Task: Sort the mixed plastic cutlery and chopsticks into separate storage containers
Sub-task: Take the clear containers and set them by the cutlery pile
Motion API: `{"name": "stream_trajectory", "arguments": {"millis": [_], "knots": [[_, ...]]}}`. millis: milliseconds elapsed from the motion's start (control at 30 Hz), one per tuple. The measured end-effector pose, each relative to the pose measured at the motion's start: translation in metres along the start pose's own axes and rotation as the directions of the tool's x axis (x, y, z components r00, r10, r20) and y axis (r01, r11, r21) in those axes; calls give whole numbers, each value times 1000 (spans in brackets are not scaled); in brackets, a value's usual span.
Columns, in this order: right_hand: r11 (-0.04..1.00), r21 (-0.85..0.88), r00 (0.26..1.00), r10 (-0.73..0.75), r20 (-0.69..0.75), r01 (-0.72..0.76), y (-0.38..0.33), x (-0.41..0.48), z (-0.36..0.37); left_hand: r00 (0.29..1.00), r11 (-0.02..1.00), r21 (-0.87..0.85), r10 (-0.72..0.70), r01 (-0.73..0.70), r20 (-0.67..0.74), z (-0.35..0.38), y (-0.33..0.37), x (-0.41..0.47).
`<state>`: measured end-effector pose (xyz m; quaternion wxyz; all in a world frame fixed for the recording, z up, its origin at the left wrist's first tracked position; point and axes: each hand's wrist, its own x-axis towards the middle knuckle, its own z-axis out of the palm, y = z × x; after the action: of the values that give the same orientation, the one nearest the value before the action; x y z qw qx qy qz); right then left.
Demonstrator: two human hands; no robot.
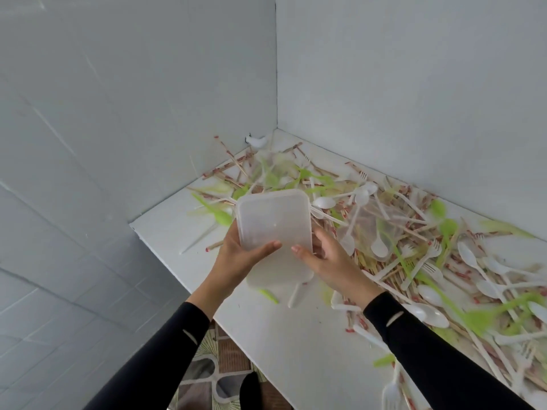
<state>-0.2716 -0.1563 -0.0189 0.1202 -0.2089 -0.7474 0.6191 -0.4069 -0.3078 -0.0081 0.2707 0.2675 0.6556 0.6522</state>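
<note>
we're gripping translucent container (273, 220) with left hand (236, 258) and right hand (331, 261), both curling round it; cutlery pile (414, 232) lying unsorted across table (281, 335); judging sorting barely starting.

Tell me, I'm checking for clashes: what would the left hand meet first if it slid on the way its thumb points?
Likely the right hand, whose thumb faces it across the container.

Cutlery heap (414, 247) crowds the right; table (281, 335) near edge seems bare.
</note>
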Motion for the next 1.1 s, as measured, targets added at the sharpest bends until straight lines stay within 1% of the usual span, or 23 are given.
{"name": "stream_trajectory", "arguments": {"millis": [100, 200, 267, 300, 333, 367, 400, 467, 533, 600, 733, 800, 833, 933, 1000, 1100], "knots": [[999, -41, 1000, -5, -7, 5, -8, 31, 11, 1000, 1000, -3, -25, 25, -10, -24, 0, 23], [999, -31, 1000, 21, 15, -21, -19, 60, 24, 996, 997, -34, -68, 66, -51, -47, 0, 45], [997, 34, 997, 76, 5, -76, -27, 81, 28, 992, 992, -69, -106, 102, -67, -59, 0, 57], [989, 99, 993, 116, -29, -113, -28, 97, 29, 990, 991, -73, -120, 114, -74, -67, 0, 65], [981, 121, 985, 159, -75, -149, -28, 111, 27, 989, 990, -69, -129, 124, -76, -73, -2, 70], [981, 87, 976, 183, -122, -173, -30, 126, 25, 988, 989, -70, -135, 130, -74, -80, -2, 77], [980, 1, 966, 194, -170, -197, -29, 138, 21, 988, 989, -69, -137, 132, -70, -85, -3, 82], [959, -163, 947, 183, -263, -230, -26, 163, 15, 988, 988, -79, -140, 134, -71, -95, -3, 95], [928, -269, 935, 171, -311, -259, -22, 190, 14, 985, 984, -108, -150, 141, -81, -105, -2, 109], [893, -330, 917, 184, -353, -306, -19, 213, 16, 985, 980, -140, -153, 140, -84, -114, -1, 123], [840, -338, 866, 268, -422, -424, -6, 245, 17, 988, 980, -154, -140, 130, -59, -128, 0, 144], [831, -320, 843, 286, -455, -454, 0, 251, 17, 989, 978, -161, -140, 130, -53, -132, -2, 152], [843, -289, 831, 284, -478, -454, 2, 252, 16, 989, 978, -165, -139, 129, -53, -133, -4, 155], [888, -111, 766, 314, -562, -446, 2, 249, 11, 989, 976, -179, -137, 123, -65, -134, -9, 165], [905, -28, 730, 325, -601, -425, -2, 241, 4, 988, 973, -204, -127, 107, -87, -130, -11, 170], [936, 18, 693, 274, -667, -352, -10, 222, -9, 982, 957, -276, -135, 94, -134, -121, -12, 178]]}}
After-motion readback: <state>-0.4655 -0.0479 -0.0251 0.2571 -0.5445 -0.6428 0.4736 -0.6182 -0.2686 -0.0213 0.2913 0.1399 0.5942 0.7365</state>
